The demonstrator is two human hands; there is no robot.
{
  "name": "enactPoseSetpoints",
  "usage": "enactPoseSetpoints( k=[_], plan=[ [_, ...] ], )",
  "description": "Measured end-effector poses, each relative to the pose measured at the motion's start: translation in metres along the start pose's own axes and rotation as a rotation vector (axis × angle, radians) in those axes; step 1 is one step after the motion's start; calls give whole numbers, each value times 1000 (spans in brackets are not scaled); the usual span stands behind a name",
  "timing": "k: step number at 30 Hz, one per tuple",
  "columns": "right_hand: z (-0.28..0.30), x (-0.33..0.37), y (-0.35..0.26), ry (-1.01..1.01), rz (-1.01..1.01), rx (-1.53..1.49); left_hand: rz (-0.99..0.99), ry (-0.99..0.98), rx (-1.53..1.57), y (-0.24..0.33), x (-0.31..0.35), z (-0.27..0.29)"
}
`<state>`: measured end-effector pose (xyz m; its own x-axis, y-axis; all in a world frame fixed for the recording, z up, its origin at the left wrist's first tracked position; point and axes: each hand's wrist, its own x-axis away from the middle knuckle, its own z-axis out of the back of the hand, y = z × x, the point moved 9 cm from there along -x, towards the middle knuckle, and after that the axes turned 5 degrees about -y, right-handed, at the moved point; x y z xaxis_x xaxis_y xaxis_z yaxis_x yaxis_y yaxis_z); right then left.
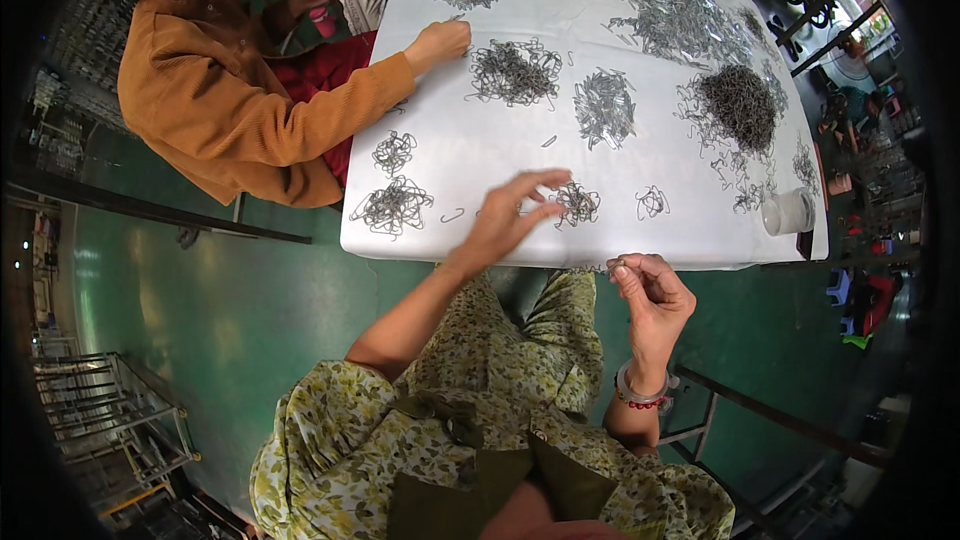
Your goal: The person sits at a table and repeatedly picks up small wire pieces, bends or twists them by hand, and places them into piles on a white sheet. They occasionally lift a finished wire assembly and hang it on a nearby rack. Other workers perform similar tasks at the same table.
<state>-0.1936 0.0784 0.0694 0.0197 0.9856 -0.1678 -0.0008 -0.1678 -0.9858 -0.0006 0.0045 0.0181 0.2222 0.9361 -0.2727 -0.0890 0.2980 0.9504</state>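
My left hand [505, 220] reaches over the near edge of the white-covered table [520, 140]. Its thumb and fingers are apart and slightly blurred, beside a small pile of bent wire hooks [577, 204]; I see nothing held in it. At the table's edge, my right hand [655, 305] is closed, thumb against forefinger, pinching thin wire hooks [597, 268] whose exact number is hard to make out. A few hooks [652, 202] lie just beyond it. Left of my left hand are a single hook [453, 215] and a tangled hook pile [393, 206].
Farther off lie a larger hook pile [516, 72], clear flat strips [605, 107], a dark heap of hooks [738, 108] and a wide spread of strips [680, 15]. A clear plastic tub [788, 212] stands at the right corner. A co-worker in a brown jacket [230, 110] works at the left edge.
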Motion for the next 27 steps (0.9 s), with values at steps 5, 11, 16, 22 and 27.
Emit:
enactPoseSetpoints(
  k=[5, 11, 16, 22, 27],
  plan=[
    [-3, -3, -11, -5, 24, 19, 106, 442, -624, -86, -72, 139],
    [-3, -5, -11, -2, -28, 29, 96, 151, -1011, -136, -100, 148],
    [-1, -3, -6, -10, -6, -27, 99, 315, -890, -128, -97, 155],
    [6, 1, -3, 19, -6, -22, 36, 194, 135, -77, -81, 81],
    [15, 6, 8, 117, -39, -11, 96, -218, 415, 43, -22, -25]
  ],
)
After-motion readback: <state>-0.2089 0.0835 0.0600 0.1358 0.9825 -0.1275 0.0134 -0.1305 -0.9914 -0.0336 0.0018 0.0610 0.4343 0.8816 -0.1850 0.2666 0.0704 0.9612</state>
